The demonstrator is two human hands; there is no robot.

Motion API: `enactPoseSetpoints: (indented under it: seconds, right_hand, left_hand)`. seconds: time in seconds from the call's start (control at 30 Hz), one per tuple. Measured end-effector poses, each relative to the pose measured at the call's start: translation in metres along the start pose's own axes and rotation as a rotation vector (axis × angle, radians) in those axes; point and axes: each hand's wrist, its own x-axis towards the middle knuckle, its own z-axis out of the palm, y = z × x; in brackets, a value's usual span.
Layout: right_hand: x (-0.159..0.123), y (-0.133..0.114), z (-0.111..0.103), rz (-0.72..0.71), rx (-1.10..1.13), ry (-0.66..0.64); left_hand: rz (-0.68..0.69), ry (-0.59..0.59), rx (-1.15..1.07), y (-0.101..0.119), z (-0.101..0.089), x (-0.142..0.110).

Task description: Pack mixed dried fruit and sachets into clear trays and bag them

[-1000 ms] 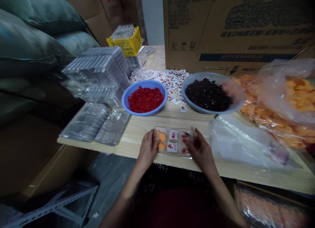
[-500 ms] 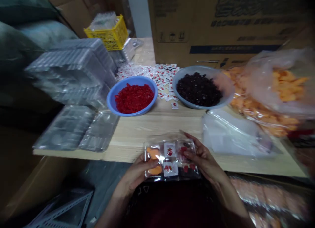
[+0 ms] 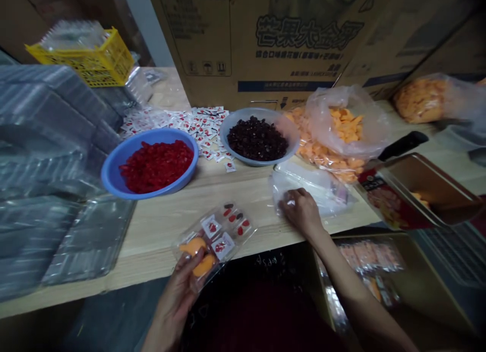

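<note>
My left hand (image 3: 186, 278) grips a clear plastic tray (image 3: 243, 243) by its near left corner, thumb on top. Two orange candies lie in the tray's left part, two small white printed sachets in the middle, and red and dark candies on the right. The tray is tilted at the table's front edge. My right hand (image 3: 302, 212) rests on a pile of clear plastic bags (image 3: 322, 187), its fingers curled and pinching at the left end of the pile. What exactly the fingertips hold is partly hidden.
Behind stand a blue bowl (image 3: 110, 177) of red candies, a bowl (image 3: 292, 154) of dark candies, scattered sachets (image 3: 207, 134) and a bag of orange candies (image 3: 345, 126). Stacked clear trays (image 3: 49, 114) fill the left. At right is an open box (image 3: 402, 205); below, a carton (image 3: 429, 281) holds packed trays.
My right hand has let go of the tray and moved right onto the bags. My left hand has carried the tray left and turned it. The view has swung right.
</note>
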Motion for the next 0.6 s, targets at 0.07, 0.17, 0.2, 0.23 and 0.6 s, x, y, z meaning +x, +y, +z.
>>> enactPoseSetpoints:
  seconds: [0.07,0.17,0.2,0.23,0.6]
  right_hand:
    - [0.012,-0.003,0.001,0.008,-0.223,-0.086]
    - [0.026,-0.009,0.001,0.011,-0.270,-0.219]
    - [0.029,-0.008,-0.001,0.009,-0.249,-0.240]
    - [0.033,-0.007,-0.002,0.009,-0.223,-0.250]
    - [0.051,0.056,-0.006,0.082,0.450,-0.369]
  left_hand:
    - [0.018,0.010,-0.019,0.002,-0.003,0.001]
    - [0.043,-0.035,-0.015,0.003,-0.008,0.001]
    - [0.053,-0.050,-0.012,0.003,-0.008,0.001]
    - [0.062,-0.056,-0.010,0.004,-0.009,0.000]
    - [0.039,-0.060,0.007,0.005,0.034,0.002]
